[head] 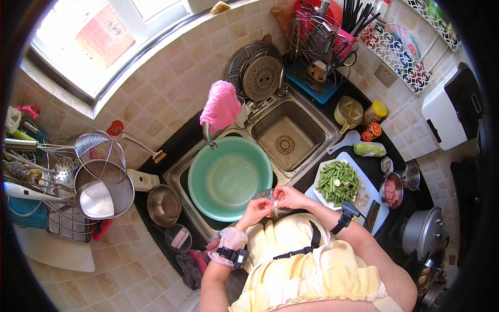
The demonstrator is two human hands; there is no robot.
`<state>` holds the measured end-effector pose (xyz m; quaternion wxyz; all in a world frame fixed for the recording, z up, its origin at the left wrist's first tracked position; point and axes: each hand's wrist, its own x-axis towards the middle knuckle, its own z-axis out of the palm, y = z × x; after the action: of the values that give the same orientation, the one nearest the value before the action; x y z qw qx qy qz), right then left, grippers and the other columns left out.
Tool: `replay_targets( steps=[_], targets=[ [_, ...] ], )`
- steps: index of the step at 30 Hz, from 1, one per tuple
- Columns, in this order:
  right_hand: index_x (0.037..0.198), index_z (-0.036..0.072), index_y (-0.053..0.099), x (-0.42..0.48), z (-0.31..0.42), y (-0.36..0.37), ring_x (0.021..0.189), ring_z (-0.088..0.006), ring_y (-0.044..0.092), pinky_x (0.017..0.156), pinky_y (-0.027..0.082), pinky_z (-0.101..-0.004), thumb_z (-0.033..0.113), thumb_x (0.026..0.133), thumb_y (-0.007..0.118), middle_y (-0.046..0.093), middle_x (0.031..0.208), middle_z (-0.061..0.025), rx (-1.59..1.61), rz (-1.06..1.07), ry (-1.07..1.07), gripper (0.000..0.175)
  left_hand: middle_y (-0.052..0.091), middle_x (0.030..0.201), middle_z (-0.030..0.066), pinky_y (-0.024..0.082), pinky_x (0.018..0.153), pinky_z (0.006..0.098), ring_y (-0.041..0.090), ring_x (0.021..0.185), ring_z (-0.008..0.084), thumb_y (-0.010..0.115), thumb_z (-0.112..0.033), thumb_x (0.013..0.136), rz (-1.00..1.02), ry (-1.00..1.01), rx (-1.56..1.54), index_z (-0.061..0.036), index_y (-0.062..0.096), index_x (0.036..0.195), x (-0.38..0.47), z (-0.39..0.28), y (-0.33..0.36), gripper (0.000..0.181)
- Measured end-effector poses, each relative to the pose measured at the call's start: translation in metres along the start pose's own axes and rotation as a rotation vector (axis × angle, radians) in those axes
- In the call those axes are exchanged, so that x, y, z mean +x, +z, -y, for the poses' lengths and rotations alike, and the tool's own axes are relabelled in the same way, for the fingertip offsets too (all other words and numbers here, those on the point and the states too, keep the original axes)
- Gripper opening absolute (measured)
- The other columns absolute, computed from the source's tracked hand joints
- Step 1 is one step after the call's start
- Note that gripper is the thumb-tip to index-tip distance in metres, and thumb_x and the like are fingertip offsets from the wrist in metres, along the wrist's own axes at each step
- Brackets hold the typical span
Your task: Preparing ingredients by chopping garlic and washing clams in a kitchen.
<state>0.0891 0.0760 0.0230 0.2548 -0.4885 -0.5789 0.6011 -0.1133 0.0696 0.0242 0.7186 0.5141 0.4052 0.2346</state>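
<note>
My left hand (pixel 258 210) and my right hand (pixel 290 197) meet at the sink's front edge, their fingertips pinching a small white piece (pixel 275 203) between them. It may be a garlic clove; it is too small to tell. A dark, shiny, crumpled plastic bag (pixel 281 212) shows just below the fingers. Beyond my hands a green plastic basin (pixel 234 179) stands in the left sink bowl, under the faucet (pixel 208 134). To the right of my right hand, a white plate (pixel 323 197) of cut green beans (pixel 338 179) with a few pale pieces on top rests on a cutting board (pixel 380 197).
The right sink bowl (pixel 286 144) holds a wire rack. A knife (pixel 373 216) lies on the board, near a metal bowl of raw minced meat (pixel 391 192). A pressure cooker (pixel 423 234) stands at right, a steel bowl (pixel 164 204) at left. A pink cloth (pixel 221 105) covers the faucet.
</note>
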Motion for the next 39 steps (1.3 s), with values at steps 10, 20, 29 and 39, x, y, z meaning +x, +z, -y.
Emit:
replay_targets(
  steps=[10, 20, 29, 39],
  targets=[
    [0.079, 0.007, 0.051, 0.002, -0.001, 0.006, 0.054, -0.0037, 0.048, 0.046, 0.034, -0.0207, 0.003, 0.068, 0.071, 0.056, 0.062, 0.0017, -0.026, -0.172, 0.171, 0.023, 0.056, 0.077, 0.0098, 0.051, 0.060, 0.0363, 0.062, 0.065, 0.0280, 0.069, -0.006, 0.072, -0.141, 0.560, 0.832, -0.0049, 0.060, 0.089, -0.002, -0.035, 0.008, 0.020],
    [0.077, 0.005, 0.052, -0.002, 0.001, 0.008, 0.057, -0.0058, 0.048, 0.050, 0.037, -0.0235, 0.006, 0.066, 0.071, 0.053, 0.064, 0.0015, 0.036, -0.203, 0.193, 0.021, 0.063, 0.074, 0.0103, 0.052, 0.057, 0.0337, 0.064, 0.063, 0.0274, 0.067, -0.008, 0.077, -0.205, 0.625, 0.739, -0.0025, 0.063, 0.097, 0.009, -0.005, 0.013, 0.021],
    [0.079, 0.001, 0.055, -0.004, 0.024, 0.010, 0.064, -0.0171, 0.060, 0.059, 0.046, -0.0317, 0.013, 0.064, 0.072, 0.060, 0.069, -0.0080, -0.449, -0.312, 0.048, 0.025, 0.060, 0.078, 0.0010, 0.048, 0.053, 0.0190, 0.056, 0.058, 0.0071, 0.056, -0.005, 0.089, -0.212, -0.232, -0.350, -0.0049, 0.062, 0.099, 0.011, 0.019, 0.009, 0.012],
    [0.082, 0.000, 0.057, 0.003, 0.017, -0.004, 0.060, -0.0145, 0.059, 0.055, 0.047, -0.0310, 0.008, 0.068, 0.067, 0.060, 0.066, -0.0054, -0.138, -0.215, 0.151, 0.019, 0.056, 0.101, 0.0003, 0.048, 0.058, 0.0203, 0.056, 0.073, 0.0069, 0.058, -0.011, 0.091, 0.084, -0.096, -0.526, -0.0103, 0.056, 0.098, 0.003, 0.021, -0.006, 0.007]
  ],
)
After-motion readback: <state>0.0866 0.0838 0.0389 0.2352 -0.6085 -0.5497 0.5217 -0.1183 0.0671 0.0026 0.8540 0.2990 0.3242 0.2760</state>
